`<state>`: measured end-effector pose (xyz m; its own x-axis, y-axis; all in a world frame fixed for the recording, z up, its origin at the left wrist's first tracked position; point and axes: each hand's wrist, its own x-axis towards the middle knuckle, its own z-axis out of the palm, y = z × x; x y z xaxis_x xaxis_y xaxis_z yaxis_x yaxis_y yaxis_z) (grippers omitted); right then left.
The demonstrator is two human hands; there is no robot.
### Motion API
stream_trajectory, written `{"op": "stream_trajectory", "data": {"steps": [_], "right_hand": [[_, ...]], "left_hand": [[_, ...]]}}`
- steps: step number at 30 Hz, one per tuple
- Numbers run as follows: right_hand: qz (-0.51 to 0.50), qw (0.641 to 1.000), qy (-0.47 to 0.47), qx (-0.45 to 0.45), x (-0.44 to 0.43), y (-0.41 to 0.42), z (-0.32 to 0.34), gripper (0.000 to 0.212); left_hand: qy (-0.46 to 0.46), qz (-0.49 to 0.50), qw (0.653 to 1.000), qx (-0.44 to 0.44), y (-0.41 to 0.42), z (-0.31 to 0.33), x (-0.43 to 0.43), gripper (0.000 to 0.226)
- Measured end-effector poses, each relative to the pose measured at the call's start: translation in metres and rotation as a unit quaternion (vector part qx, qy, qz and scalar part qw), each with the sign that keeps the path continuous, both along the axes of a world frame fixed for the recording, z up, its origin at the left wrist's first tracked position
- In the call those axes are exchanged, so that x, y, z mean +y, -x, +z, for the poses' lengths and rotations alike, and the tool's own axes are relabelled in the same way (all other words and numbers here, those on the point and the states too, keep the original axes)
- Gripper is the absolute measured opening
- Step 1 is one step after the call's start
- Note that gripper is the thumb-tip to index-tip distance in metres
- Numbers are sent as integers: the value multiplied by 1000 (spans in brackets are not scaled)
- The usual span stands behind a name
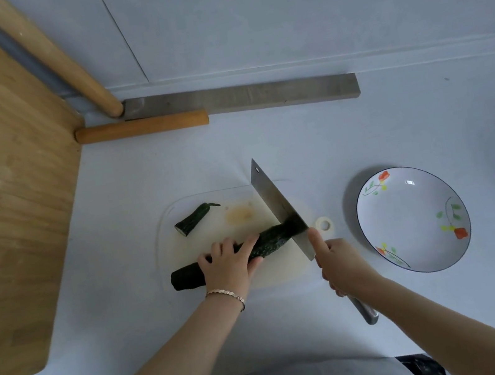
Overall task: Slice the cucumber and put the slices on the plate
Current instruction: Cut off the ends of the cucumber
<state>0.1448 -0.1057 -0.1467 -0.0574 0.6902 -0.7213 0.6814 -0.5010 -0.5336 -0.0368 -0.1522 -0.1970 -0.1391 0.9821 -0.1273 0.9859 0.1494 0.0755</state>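
We stand at a pale grey-white counter (359,122) with a pale wall behind it. On the counter lies a whitish translucent plastic cutting board (216,245), and we describe the other things from this board. Across its near part lies the long dark green bumpy cucumber (268,241), from lower left to upper right. Our left hand (231,263), with a thin bracelet (226,294) on the wrist, has its fingers curled over the middle of the cucumber and presses it on the board. Our right hand (338,259) is closed around the handle of a wide steel cleaver (278,205), the forefinger stretched along the blade. The blade meets the right end of the cucumber. On the far left part of the board lies a short cut-off cucumber end with stem (192,220). To the right of the board, apart from it, stands a white round plate with painted flowers (413,218). It holds no slices. Left of the board is a large wooden panel (2,195).
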Motion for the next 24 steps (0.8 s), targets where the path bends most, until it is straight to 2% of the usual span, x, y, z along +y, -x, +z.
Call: {"op": "stream_trajectory", "data": {"steps": [4, 6, 9, 11, 14, 16, 19, 21, 22, 24], "right_hand": [[27, 997, -65, -37, -13, 1, -12, 55], [14, 998, -62, -10, -16, -2, -13, 54], [-44, 996, -22, 69, -10, -10, -4, 53], [-79, 991, -27, 104, -2, -18, 9, 52], [-85, 989, -85, 85, 13, -35, 25, 53], [-104, 987, -91, 85, 21, -44, 31, 53], [-136, 984, -76, 86, 26, -53, 33, 54], [-143, 984, -64, 82, 26, -54, 32, 55], [-144, 984, -59, 81, 25, -54, 31, 55], [-143, 985, -52, 80, 25, -56, 29, 55]], "left_hand": [[1, -1, 1000, -22, 1, -1, 0, 42], [13, 4, 999, -34, 0, 2, 1, 39], [87, 42, 993, -67, -4, 12, 5, 40], [85, 35, 993, -75, -8, 19, 14, 42], [66, -6, 991, -121, -24, 30, 39, 48], [78, -28, 984, -157, -38, 33, 59, 49], [148, -78, 979, -114, -58, 28, 83, 44], [192, -93, 975, -64, -65, 24, 92, 32], [192, -88, 976, -55, -67, 22, 94, 27], [142, -58, 984, -93, -65, 23, 96, 21]]}}
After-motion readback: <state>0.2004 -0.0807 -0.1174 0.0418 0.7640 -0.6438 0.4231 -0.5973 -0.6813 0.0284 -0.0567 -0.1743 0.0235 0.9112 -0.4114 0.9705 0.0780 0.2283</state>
